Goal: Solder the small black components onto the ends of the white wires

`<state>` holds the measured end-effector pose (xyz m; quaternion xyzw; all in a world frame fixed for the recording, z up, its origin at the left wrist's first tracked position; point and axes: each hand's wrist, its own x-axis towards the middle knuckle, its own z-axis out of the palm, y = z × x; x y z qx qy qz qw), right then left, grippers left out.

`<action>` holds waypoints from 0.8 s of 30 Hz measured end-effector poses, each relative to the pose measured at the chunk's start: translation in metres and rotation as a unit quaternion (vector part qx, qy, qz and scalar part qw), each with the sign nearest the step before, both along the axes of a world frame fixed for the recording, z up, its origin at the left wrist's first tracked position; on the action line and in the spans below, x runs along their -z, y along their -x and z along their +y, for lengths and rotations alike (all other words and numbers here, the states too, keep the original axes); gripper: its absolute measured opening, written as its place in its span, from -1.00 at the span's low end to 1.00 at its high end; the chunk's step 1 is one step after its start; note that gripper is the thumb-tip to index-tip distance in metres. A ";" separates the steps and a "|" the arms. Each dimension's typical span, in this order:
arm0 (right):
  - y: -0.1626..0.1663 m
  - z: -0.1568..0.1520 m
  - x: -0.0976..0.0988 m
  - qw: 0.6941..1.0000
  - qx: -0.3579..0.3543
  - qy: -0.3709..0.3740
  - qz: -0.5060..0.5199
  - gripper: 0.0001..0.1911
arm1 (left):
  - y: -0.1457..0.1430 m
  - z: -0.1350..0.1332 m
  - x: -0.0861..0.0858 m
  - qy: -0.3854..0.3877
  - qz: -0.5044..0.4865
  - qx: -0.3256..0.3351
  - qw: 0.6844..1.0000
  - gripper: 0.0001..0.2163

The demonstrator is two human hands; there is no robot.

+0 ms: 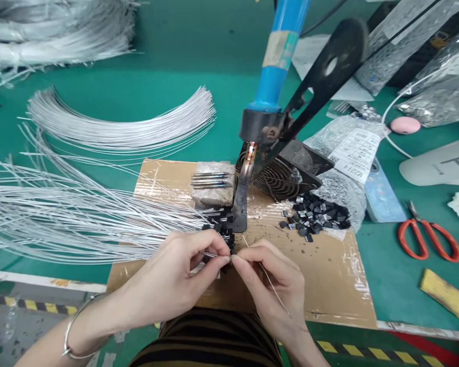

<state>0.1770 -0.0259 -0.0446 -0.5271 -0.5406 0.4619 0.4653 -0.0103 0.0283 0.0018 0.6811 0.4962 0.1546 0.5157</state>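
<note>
My left hand point(187, 270) is closed, thumb and index finger pinching what looks like the end of a white wire point(210, 254). Fingertip to fingertip with it, my right hand point(277, 285) is also pinched; any small piece between the tips is hidden. A thin strand of solder wire point(272, 288) passes through the right hand and trails over the wrist. Just behind the fingers lie white wires with black connectors point(224, 227) on their ends. Above them, a blue-handled soldering iron point(277, 66) is held tip-down in a black metal stand point(321, 76).
Cardboard point(329, 285) covers the work spot. Loose black connectors point(321, 216) are piled at right, near a small fan point(279, 178). Bundled white wires point(122, 122) lie at left. Red-handled scissors point(428, 237), a yellow sponge point(444, 294) and a white cup point(439, 163) sit far right.
</note>
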 end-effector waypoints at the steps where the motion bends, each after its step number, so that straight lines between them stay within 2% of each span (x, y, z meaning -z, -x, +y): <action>1: 0.000 0.000 0.001 1.000 0.011 -0.002 -0.006 -0.84 | -0.002 0.001 0.002 0.012 -0.019 -0.018 1.000 -0.84; 3: -0.002 0.001 0.004 0.999 0.045 0.012 -0.008 -0.84 | -0.005 0.004 0.005 0.030 -0.061 -0.059 0.996 -0.84; 5: -0.008 0.002 0.009 0.996 0.075 0.032 0.038 -0.77 | -0.006 0.007 0.006 0.041 -0.087 -0.096 0.991 -0.85; 8: -0.013 0.004 0.014 0.981 0.073 0.056 0.172 -0.43 | -0.007 0.008 0.006 0.057 -0.084 -0.126 0.987 -0.87; 10: -0.012 0.004 0.013 0.970 0.088 0.091 0.209 -0.32 | -0.007 0.009 0.005 0.066 -0.077 -0.136 0.985 -0.87; 12: -0.005 0.004 0.009 0.968 0.101 0.118 0.198 -0.46 | -0.008 0.009 0.004 0.070 -0.077 -0.146 0.984 -0.87; 14: 0.003 0.005 0.006 0.971 0.093 0.122 0.185 -0.68 | -0.010 0.010 0.003 0.074 -0.078 -0.151 0.983 -0.86; 16: 0.009 0.006 0.004 0.969 0.084 0.126 0.197 -0.82 | -0.011 0.010 0.003 0.076 -0.075 -0.155 0.982 -0.86; 24: 0.019 0.007 0.008 0.932 0.080 0.161 0.315 -0.89 | -0.008 0.003 0.012 0.012 -0.050 -0.155 0.987 -0.87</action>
